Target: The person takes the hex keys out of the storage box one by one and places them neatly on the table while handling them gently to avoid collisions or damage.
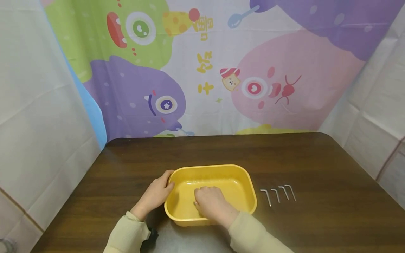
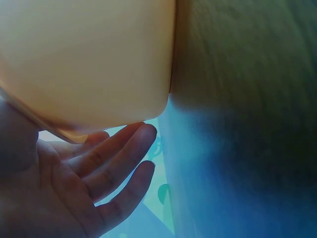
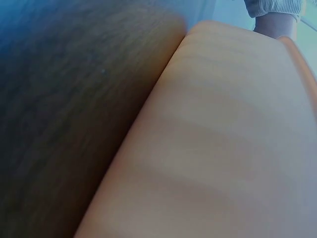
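Note:
A yellow plastic basin [image 1: 250, 189] with rounded corners stands on the dark wooden table. My left hand [image 1: 157, 192] grips its left rim, thumb over the edge and fingers along the outside wall; the left wrist view shows those fingers [image 2: 116, 158] against the basin's outer side. Inside the basin, my right hand [image 1: 210, 201] reaches low towards the floor, back of the hand up. A tiny tan bit shows beside its fingers, too small to name. What the right fingertips hold or touch is hidden; in the right wrist view the basin's outer wall [image 3: 213, 139] blocks that hand.
Several L-shaped metal hex keys [image 1: 274, 195] lie in a row on the table, right of the basin. Near the left sleeve is a small black object [image 1: 150, 240], partly covered. A cartoon-printed curtain [image 1: 205, 105] hangs behind the table's far edge, with pale sheets on both sides.

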Motion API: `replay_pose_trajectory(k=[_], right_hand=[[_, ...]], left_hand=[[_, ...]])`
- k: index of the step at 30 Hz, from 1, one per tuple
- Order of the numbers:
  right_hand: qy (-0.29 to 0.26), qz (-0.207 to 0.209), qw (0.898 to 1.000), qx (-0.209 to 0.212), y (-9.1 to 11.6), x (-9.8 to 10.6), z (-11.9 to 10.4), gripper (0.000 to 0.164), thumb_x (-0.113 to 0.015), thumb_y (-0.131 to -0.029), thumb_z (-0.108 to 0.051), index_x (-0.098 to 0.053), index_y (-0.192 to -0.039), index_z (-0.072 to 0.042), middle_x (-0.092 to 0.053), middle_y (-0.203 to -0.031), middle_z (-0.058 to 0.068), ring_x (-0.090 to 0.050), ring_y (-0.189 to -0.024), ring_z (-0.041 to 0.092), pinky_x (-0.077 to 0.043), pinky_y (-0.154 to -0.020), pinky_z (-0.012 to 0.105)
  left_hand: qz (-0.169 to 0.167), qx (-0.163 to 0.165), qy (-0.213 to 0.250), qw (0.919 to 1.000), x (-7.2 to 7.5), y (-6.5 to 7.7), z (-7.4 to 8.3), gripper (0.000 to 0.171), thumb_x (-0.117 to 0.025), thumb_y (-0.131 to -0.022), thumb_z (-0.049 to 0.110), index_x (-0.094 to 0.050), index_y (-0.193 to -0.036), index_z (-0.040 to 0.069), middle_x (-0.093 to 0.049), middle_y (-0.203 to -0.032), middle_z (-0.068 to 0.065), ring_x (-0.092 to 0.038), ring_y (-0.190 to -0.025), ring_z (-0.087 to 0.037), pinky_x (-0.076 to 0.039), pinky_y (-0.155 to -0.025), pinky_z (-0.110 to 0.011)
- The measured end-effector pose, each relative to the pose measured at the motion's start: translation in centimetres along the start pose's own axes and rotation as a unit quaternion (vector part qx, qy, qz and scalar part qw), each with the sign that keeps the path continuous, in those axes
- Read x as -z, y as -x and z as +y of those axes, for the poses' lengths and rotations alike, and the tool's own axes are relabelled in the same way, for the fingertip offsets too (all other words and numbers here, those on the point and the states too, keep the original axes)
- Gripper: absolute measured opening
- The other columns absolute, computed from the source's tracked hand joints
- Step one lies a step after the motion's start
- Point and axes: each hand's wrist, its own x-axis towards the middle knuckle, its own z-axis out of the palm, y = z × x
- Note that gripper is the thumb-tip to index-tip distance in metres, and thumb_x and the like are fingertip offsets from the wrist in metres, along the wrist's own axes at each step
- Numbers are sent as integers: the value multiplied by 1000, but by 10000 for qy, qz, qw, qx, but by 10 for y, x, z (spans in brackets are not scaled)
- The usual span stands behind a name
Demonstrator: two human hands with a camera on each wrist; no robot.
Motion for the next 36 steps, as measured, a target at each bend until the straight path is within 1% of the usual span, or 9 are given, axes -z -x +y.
replay_pose_trajectory(k=[5,11,15,20,23,28,32,36], right_hand=[[-95,391,9992,51,1,1,1,18,-66,-77,-20,-53,-66,-11,-53,-60,1,-53,-52,16,-36,-44,29],[-311,881,9956,-54,4,1,4,13,-64,-74,-15,-53,-68,-12,-53,-61,-2,-52,-52,15,-35,-45,27],[-581,1076,9924,-136,7,3,8,7,-62,-72,-10,-55,-73,-11,-57,-64,-2,-52,-53,15,-38,-47,27],[-777,1270,9886,-230,11,5,13,8,-61,-69,-8,-57,-75,-12,-59,-67,-3,-52,-53,13,-39,-48,27],[-836,1511,9844,-343,12,5,16,8,-61,-68,-8,-57,-74,-14,-58,-65,-6,-48,-50,10,-37,-47,25],[-1036,1943,9743,-465,14,7,22,8,-62,-69,-9,-58,-72,-16,-54,-61,-11,-41,-48,5,-33,-47,20],[-1073,2104,9700,-571,16,11,26,8,-62,-69,-10,-58,-71,-17,-53,-61,-13,-41,-48,4,-33,-48,20],[-1200,2043,9685,-760,18,15,31,9,-62,-69,-10,-58,-72,-17,-54,-62,-13,-43,-50,3,-34,-49,19]], left_hand=[[-18,2,-11,10000,0,0,0,36,-50,-90,17,-48,-125,9,-61,-110,-12,-57,-83,-19,-47,-76,-38],[-56,-18,-10,10000,0,0,-1,37,-50,-90,16,-47,-125,9,-61,-111,-12,-57,-83,-19,-47,-75,-38],[-53,-20,-12,10000,0,0,0,37,-50,-90,16,-47,-125,9,-61,-110,-12,-57,-83,-19,-48,-75,-38],[-37,-1,-20,10000,1,0,0,37,-49,-90,16,-47,-126,9,-61,-110,-11,-57,-83,-19,-47,-75,-37],[-32,3,-22,10000,1,0,0,36,-49,-90,16,-48,-126,9,-61,-110,-11,-57,-84,-19,-47,-75,-38],[-36,-5,-30,10000,1,0,0,37,-49,-90,16,-47,-126,9,-61,-110,-11,-57,-84,-19,-47,-76,-38],[-49,-15,-15,10000,1,1,-1,36,-50,-90,15,-47,-125,9,-61,-110,-11,-57,-83,-18,-47,-75,-38],[-87,-32,11,10000,2,1,0,36,-50,-90,14,-47,-125,8,-61,-111,-11,-57,-83,-18,-47,-75,-38]])
